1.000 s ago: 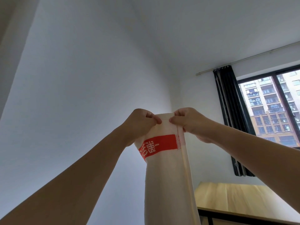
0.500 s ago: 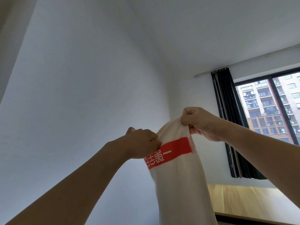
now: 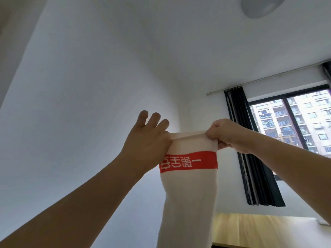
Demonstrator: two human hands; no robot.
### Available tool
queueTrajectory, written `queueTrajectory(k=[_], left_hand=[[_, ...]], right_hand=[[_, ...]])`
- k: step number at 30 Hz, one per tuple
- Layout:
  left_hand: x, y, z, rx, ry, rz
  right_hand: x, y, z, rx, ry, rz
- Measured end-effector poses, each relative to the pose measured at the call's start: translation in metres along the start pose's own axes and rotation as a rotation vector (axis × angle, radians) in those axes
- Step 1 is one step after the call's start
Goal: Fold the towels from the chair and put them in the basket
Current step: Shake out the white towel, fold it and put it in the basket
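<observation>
A cream towel (image 3: 189, 194) with a red band and white lettering hangs straight down from my raised hands, its lower end leaving the frame at the bottom. My left hand (image 3: 148, 140) pinches the top left corner between thumb and forefinger, while its other three fingers stick up straight. My right hand (image 3: 225, 135) grips the top right corner in a closed fist. The top edge is stretched level between both hands. Neither the chair nor the basket is in view.
White walls and ceiling fill most of the view. A window (image 3: 295, 122) with a dark curtain (image 3: 250, 158) is at the right. A wooden table top (image 3: 259, 230) lies low at the right. A ceiling lamp (image 3: 259, 5) is at the top.
My hands have drawn apart, spreading the towel's top edge wide and level. My left hand rose and three of its fingers straightened. The view tilted further up and left.
</observation>
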State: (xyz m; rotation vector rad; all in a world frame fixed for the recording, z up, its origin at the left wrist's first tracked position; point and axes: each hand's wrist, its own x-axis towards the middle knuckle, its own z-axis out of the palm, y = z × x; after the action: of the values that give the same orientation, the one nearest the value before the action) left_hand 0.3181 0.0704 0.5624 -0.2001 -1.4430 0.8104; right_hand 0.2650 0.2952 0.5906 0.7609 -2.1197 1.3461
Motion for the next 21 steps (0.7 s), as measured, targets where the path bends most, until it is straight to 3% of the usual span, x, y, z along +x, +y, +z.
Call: queueTrajectory(k=[7,14,21], left_hand=[[0.015,-0.014,-0.035,0.052,-0.302,-0.2],[0.04,-0.038,-0.053,0.046,-0.19,-0.367],[0.066,-0.056,-0.052,-0.262,-0.206,-0.477]], right_hand=[[-0.009,-0.027,-0.007,0.214,-0.08,-0.134],[-0.018,-0.071,-0.02,0.373,-0.165,-0.195],[-0.022,-0.085,-0.042,0.127,-0.162,-0.171]])
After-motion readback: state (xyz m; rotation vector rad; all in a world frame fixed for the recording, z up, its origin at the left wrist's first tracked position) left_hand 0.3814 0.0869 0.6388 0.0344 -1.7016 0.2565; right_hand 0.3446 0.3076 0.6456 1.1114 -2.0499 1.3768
